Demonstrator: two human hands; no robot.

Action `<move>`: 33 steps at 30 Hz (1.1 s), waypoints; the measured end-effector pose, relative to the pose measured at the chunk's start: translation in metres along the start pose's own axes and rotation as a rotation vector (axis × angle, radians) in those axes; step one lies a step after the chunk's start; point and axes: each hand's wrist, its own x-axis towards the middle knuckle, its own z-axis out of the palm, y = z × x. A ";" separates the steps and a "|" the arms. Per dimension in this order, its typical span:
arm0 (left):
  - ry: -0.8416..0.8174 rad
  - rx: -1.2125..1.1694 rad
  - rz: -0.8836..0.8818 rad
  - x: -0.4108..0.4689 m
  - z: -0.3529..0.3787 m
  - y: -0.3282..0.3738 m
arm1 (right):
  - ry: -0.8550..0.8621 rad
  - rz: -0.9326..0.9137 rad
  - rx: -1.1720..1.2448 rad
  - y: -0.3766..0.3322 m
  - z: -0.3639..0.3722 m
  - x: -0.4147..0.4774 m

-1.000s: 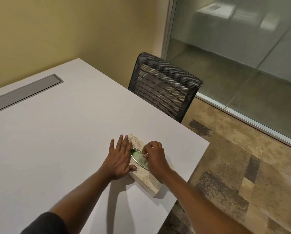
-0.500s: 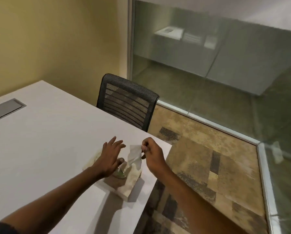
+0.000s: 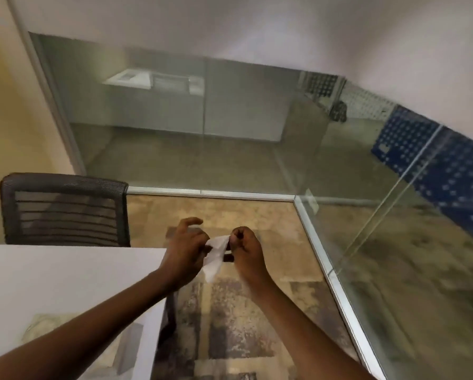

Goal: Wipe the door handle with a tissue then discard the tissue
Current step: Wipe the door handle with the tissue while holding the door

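Note:
A white tissue (image 3: 214, 256) hangs in the air between both hands, past the table's right edge and above the carpet. My right hand (image 3: 245, 249) pinches its upper end with closed fingers. My left hand (image 3: 184, 249) grips the tissue's left side, its index finger raised. The tissue box (image 3: 47, 329) lies at the bottom left on the table, mostly hidden under my left forearm. No door handle is in view.
The white table (image 3: 59, 272) fills the lower left. A black mesh chair (image 3: 65, 209) stands behind it. Glass partition walls with a metal floor rail (image 3: 320, 259) run along the back and right. Patterned carpet (image 3: 229, 325) lies below the hands.
The tissue has come out of the box and been lifted clear. Both hands now hold it away from the table. My view has swung right toward the glass wall.

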 end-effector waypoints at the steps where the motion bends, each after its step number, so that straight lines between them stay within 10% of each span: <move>1: -0.005 -0.011 0.042 0.012 0.007 0.016 | 0.044 -0.001 0.007 -0.002 -0.019 -0.006; 9: 0.002 -0.164 0.349 0.082 0.074 0.180 | 0.326 0.055 0.253 -0.025 -0.180 -0.075; 17: -0.317 -0.800 0.158 0.102 0.142 0.373 | 0.551 0.124 0.031 -0.049 -0.337 -0.184; 33: -0.651 -0.612 0.832 0.054 0.228 0.657 | 1.255 0.403 -0.582 -0.046 -0.521 -0.434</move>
